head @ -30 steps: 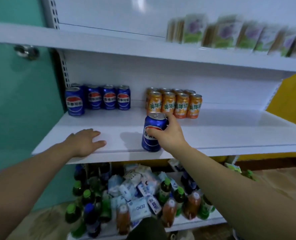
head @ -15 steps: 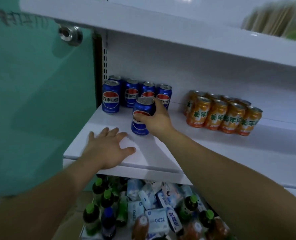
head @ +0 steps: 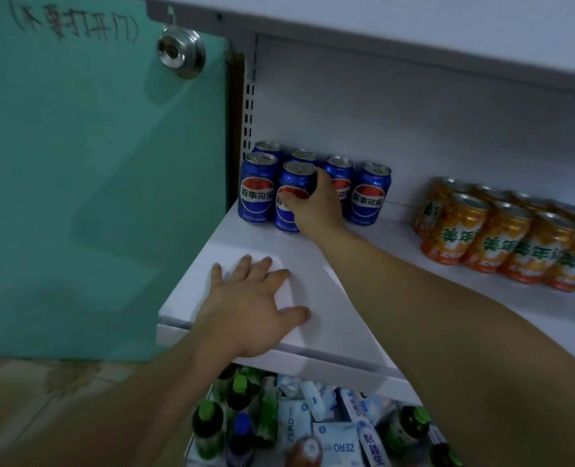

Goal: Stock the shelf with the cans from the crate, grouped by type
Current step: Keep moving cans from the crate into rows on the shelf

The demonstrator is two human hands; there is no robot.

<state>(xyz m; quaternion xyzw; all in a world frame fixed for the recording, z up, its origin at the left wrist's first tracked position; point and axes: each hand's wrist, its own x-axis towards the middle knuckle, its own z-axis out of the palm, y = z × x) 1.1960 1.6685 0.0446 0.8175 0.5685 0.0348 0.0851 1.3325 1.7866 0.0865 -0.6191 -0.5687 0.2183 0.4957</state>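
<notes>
1. A white shelf [head: 329, 298] is seen against a white back panel, with a teal door [head: 94, 180] and its round metal lock [head: 181, 53] to the left; handwriting is marked across the door's top.
2. A blue can [head: 291, 197] is held by the right hand [head: 316, 207] and stands upright on the shelf in the front row of the blue group, just beside the front-left blue can [head: 257, 188]; fingers are wrapped around its right side and the thumb is pressed on its label.
3. The left hand [head: 249, 308] is laid flat on the shelf near its front edge, fingers spread, nothing held.
4. Around the held can, five more blue cans are counted, six in all: two at the front left and the rest behind or to the right, one [head: 368, 193] at the group's right end.
5. Well apart to the right, the orange cans [head: 501, 237] are grouped in two rows; four are counted in front and about four behind, though the edge of the view cuts the group off.
6. Grouping by type is judged well advanced, with both kinds kept separate; release of the held can is judged the step in hand.
7. The crate is not in view, so what is left cannot be told.
8. Below, a lower shelf [head: 393, 375] is filled with bottles [head: 208, 429] and white packets [head: 336, 443].
</notes>
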